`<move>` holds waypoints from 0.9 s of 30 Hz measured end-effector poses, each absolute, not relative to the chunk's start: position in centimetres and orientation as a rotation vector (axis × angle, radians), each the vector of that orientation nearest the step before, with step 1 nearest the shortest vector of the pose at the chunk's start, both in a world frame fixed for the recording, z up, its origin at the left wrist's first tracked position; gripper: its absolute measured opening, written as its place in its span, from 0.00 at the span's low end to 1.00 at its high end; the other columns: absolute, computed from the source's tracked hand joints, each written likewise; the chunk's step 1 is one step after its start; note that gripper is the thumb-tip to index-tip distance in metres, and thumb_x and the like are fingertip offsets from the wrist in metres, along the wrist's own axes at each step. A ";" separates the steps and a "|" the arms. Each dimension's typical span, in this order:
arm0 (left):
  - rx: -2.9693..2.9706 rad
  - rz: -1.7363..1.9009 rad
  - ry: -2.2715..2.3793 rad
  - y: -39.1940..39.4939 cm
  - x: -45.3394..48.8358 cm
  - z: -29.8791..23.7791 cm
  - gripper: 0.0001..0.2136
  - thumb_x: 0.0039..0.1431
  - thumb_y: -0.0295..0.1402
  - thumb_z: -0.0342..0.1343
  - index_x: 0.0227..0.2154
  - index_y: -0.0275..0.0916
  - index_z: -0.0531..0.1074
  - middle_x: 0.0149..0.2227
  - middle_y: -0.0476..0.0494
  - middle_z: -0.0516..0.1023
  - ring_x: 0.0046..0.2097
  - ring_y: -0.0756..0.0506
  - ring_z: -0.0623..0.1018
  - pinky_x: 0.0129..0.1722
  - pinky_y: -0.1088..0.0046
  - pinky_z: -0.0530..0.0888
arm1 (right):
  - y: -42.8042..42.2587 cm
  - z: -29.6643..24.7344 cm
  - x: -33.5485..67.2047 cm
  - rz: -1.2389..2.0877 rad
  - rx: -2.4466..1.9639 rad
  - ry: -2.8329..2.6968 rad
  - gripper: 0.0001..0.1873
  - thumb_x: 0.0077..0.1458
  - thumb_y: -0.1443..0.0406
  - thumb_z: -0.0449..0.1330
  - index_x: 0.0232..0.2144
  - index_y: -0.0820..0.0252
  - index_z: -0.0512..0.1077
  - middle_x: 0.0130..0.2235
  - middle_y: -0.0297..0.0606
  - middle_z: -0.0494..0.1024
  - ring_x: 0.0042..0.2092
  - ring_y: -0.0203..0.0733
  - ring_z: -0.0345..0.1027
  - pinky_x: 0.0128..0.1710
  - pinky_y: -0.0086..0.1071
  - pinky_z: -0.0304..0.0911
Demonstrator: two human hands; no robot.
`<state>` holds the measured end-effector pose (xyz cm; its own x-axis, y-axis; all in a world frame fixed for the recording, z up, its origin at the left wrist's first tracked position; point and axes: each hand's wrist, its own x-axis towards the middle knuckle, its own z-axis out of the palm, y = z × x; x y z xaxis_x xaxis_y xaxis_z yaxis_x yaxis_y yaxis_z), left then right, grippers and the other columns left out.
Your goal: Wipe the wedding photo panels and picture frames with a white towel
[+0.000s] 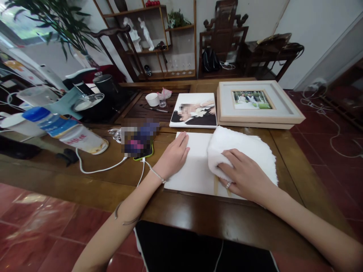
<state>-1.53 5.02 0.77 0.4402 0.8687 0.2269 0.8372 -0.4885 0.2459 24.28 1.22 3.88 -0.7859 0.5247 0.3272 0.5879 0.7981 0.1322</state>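
Note:
A flat white panel (195, 166) lies on the wooden table in front of me. My left hand (176, 155) rests on its left side, fingers stretched out together and pressed flat. At the panel's right side my right hand (245, 175) grips a fluffy white cloth (241, 147), with the fingers curled into its fold. The cloth covers the panel's right part, and some of it spreads past my hand. Tan strips (216, 186) show on the panel just below the cloth. Bracelets circle my left wrist and forearm, and a ring is on my right hand.
Behind the panel lie a photo print (195, 111) and stacked wooden frames (259, 104). To the left are a charging phone (144, 153) with white cables, a tilted bottle (68, 130), a white cup (152, 99) and a dark kettle (106, 87). The wooden table's (181, 207) front edge is near me.

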 end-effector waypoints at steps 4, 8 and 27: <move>2.583 0.490 1.540 5.0 -1.6 0.8 0.22 0.69 0.32 0.38 0.62 0.25 0.55 0.66 0.25 0.55 0.68 0.36 0.55 0.66 0.54 0.58 | 1.3 3.8 24.3 -0.318 -0.837 -2.707 0.10 0.51 0.67 0.59 0.37 0.66 0.72 0.40 0.54 0.70 0.45 0.57 0.62 0.41 0.45 0.66; 2.582 0.492 1.556 4.9 -1.6 0.7 0.22 0.69 0.32 0.39 0.62 0.27 0.55 0.67 0.26 0.55 0.68 0.36 0.56 0.66 0.54 0.59 | 1.4 3.7 24.3 -0.308 -0.847 -2.710 0.09 0.51 0.67 0.59 0.36 0.66 0.73 0.40 0.54 0.70 0.45 0.57 0.62 0.42 0.45 0.66; 2.593 0.415 1.569 4.8 -1.5 1.0 0.23 0.69 0.31 0.39 0.62 0.22 0.55 0.66 0.22 0.55 0.68 0.35 0.55 0.66 0.56 0.58 | 1.4 3.5 24.4 -0.260 -0.838 -2.707 0.10 0.52 0.68 0.57 0.38 0.66 0.72 0.42 0.54 0.70 0.49 0.58 0.60 0.45 0.47 0.66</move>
<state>-1.47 4.75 1.01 0.4378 0.8793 0.1872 0.8569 -0.4712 0.2090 24.38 1.44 3.54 -0.7870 0.5214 0.3299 0.5746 0.8141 0.0841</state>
